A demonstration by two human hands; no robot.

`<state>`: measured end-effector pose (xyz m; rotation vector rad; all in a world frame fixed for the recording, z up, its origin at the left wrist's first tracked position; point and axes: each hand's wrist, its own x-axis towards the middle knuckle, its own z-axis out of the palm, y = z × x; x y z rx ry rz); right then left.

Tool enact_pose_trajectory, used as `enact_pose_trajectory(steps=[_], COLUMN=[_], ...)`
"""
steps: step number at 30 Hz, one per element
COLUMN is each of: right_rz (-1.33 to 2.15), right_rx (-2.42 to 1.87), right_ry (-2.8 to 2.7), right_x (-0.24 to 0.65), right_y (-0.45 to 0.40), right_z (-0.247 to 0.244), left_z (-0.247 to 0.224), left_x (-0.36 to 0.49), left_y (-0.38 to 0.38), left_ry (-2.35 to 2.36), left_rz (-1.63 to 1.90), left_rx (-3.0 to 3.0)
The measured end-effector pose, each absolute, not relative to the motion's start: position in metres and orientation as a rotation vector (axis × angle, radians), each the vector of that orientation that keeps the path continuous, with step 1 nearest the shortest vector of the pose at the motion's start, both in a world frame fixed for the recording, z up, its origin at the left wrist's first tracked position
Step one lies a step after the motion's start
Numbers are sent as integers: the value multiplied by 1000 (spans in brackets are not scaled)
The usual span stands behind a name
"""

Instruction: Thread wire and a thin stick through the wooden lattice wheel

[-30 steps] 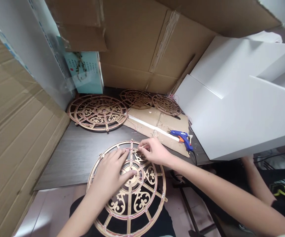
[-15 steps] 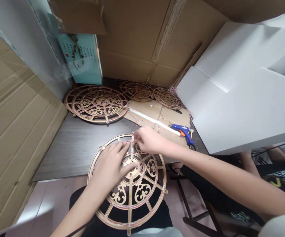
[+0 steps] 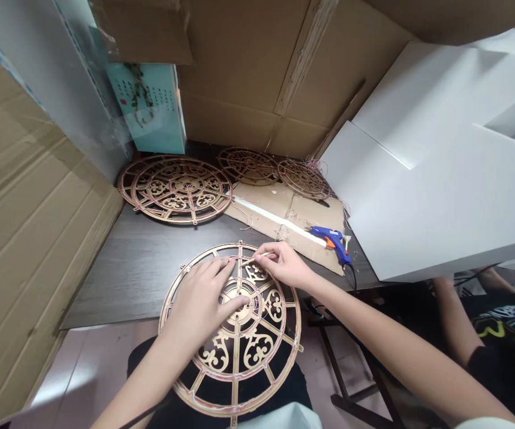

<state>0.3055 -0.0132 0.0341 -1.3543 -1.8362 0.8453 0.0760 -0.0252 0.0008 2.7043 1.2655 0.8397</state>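
A round openwork disc (image 3: 236, 372), light wood-coloured with scroll cut-outs and reddish wire along its rings, rests on my lap, its far part by the table edge. My left hand (image 3: 201, 298) lies across its left side, fingers stretched out, fingertips near the wire on the upper inner ring and thumb over the hub. In a pinch, my right hand (image 3: 284, 262) has a thin wooden stick (image 3: 249, 261), its tip pointing left at the upper spoke beside my left fingertips. I cannot tell whether the tip touches the disc.
On the dark table (image 3: 118, 262) stand stacked larger discs (image 3: 186, 199) and smaller discs (image 3: 248, 164) behind. A blue glue gun (image 3: 333, 238) lies on a cardboard sheet (image 3: 266, 214). White boxes (image 3: 418, 179) flank the right. Another person's arm (image 3: 456, 322) shows at lower right.
My right hand has drawn back to the right from the upper spoke, bringing the thin stick into view. My left hand stays in place on the disc.
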Motion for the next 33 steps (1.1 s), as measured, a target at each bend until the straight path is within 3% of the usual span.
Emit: enact_pose_trajectory(steps=[7,14,23,29,33], right_rz=[828,802,432,378,385], right_rx=[-1233,-1142,-1201,-1157,-1136], right_ry=[-1764,-1691,-1624,-1666,-1638], right_x=[313,303,297,297,296], right_y=[-37,-70,-55,-24,-27], right_z=[52,51,1,19,40], left_z=[10,39,-6,12,31], left_x=[70,73,79,54,49], left_y=[-26,-47,-38,-2,-1], left_ry=[1260,1066,1076,1043,1198], left_rz=[894,1282,1186,852,993], left_rx=[2699,2205,2504,2667,2596])
